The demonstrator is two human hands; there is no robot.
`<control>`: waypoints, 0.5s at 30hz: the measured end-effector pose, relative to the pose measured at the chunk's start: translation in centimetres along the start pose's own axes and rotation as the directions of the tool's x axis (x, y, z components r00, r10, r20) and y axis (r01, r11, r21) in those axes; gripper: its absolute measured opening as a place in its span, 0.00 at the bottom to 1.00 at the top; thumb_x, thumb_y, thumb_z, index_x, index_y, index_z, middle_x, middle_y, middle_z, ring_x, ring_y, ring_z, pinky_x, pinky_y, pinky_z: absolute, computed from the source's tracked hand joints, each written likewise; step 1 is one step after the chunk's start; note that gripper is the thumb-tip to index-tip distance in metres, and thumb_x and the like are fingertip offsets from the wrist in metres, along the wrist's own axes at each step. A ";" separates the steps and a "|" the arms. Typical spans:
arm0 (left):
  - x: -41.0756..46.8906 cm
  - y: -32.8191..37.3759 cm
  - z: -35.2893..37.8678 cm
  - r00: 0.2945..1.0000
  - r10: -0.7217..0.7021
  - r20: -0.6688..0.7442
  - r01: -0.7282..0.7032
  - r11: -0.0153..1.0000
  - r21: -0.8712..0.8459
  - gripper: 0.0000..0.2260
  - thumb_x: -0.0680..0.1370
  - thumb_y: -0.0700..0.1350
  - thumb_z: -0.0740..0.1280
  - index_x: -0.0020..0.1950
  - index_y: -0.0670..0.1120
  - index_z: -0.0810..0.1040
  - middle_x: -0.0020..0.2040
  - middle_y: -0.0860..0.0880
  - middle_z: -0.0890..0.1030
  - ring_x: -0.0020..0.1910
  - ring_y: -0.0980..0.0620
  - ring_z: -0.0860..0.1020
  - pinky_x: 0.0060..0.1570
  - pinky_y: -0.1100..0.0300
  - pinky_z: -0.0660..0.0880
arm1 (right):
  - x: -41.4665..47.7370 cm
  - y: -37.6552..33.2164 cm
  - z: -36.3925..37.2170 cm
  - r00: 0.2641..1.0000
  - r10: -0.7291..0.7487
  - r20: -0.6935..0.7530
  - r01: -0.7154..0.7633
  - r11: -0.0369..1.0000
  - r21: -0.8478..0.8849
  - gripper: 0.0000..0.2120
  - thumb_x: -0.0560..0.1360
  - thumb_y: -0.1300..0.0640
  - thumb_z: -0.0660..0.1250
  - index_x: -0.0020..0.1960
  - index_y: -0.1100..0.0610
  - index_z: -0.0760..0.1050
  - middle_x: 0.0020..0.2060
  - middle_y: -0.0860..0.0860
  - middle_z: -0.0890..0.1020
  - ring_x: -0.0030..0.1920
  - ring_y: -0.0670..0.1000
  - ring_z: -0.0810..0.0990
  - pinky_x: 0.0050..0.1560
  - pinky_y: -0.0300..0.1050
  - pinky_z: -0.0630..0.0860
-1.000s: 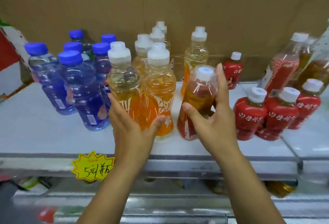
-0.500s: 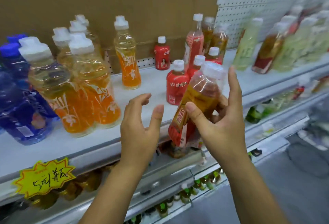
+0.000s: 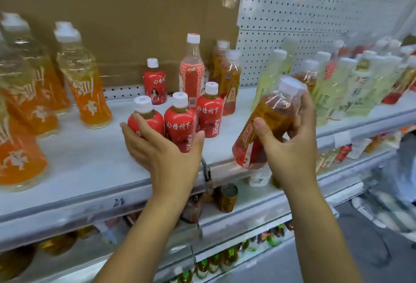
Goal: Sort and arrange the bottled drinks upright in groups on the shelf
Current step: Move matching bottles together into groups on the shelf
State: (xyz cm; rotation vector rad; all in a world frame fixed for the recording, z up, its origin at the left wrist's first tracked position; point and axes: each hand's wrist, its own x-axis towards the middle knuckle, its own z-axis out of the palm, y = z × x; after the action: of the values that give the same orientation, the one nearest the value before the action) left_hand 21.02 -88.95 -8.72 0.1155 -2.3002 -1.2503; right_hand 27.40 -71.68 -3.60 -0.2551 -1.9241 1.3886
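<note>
Blur over pale bottles (image 3: 360,84); orange bottles (image 3: 22,125) cropped left.

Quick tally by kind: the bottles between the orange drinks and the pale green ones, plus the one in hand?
small red bottles: 4
tall red-and-white bottle: 1
amber bottles standing at the back: 2
amber bottle in the right hand: 1
Total: 8
</note>
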 end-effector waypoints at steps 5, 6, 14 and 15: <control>0.1 -0.2 2.6 0.987 0.047 -0.156 -0.015 0.979 0.203 0.58 0.68 0.69 0.71 0.81 0.41 0.41 0.80 0.33 0.44 0.78 0.31 0.49 0.74 0.33 0.57 | 6.1 3.7 -1.0 0.991 -0.067 0.115 0.064 0.998 0.029 0.43 0.73 0.56 0.77 0.78 0.37 0.56 0.67 0.41 0.76 0.63 0.39 0.78 0.68 0.43 0.74; 0.1 -0.2 2.9 0.982 0.062 -0.176 -0.019 0.971 0.240 0.57 0.69 0.69 0.70 0.81 0.40 0.41 0.79 0.31 0.45 0.78 0.30 0.50 0.74 0.33 0.58 | 7.1 4.2 -0.9 0.987 -0.074 0.144 0.069 0.997 0.036 0.43 0.73 0.56 0.77 0.78 0.37 0.56 0.68 0.41 0.75 0.64 0.38 0.77 0.68 0.41 0.73; 0.1 -0.4 3.7 0.975 0.062 -0.213 0.014 0.941 0.339 0.53 0.71 0.68 0.68 0.81 0.41 0.44 0.79 0.31 0.47 0.75 0.29 0.54 0.67 0.29 0.66 | 13.6 7.8 2.4 0.943 -0.108 0.314 0.131 0.990 -0.053 0.44 0.77 0.55 0.73 0.82 0.42 0.47 0.78 0.45 0.63 0.76 0.48 0.66 0.72 0.42 0.63; 0.1 -0.5 3.7 0.975 0.061 -0.213 0.018 0.938 0.347 0.52 0.71 0.68 0.68 0.81 0.42 0.45 0.79 0.31 0.47 0.75 0.29 0.54 0.66 0.29 0.67 | 14.3 8.2 2.8 0.939 -0.119 0.323 0.146 0.987 -0.062 0.45 0.77 0.55 0.73 0.82 0.42 0.47 0.79 0.46 0.62 0.77 0.50 0.64 0.73 0.45 0.62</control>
State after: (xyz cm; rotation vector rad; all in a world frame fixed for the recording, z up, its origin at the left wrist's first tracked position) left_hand 19.06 -86.44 -10.68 0.3350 -2.2933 -0.7632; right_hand 13.40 -62.71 -4.86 0.0654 -2.2226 1.3221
